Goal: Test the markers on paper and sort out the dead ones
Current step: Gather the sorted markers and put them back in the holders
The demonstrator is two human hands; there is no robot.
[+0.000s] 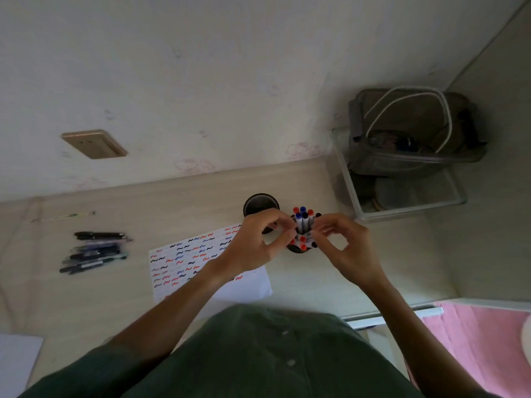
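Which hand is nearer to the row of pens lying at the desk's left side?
Left. The left hand is over the paper's right edge, between the pens and the marker cup; the right hand is beyond the cup.

Both hands, left hand [255, 242] and right hand [349, 248], meet at markers [303, 222] in cup [298, 248]. Second cup [261, 203] behind left hand. Paper [184, 262] under it. Pens [94, 251] far left. Tray [402, 196] behind-right.

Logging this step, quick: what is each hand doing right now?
Left hand: fingers curled, fingertips at the markers standing in the cup; a firm hold cannot be told.
Right hand: the same from the other side; cannot be told.
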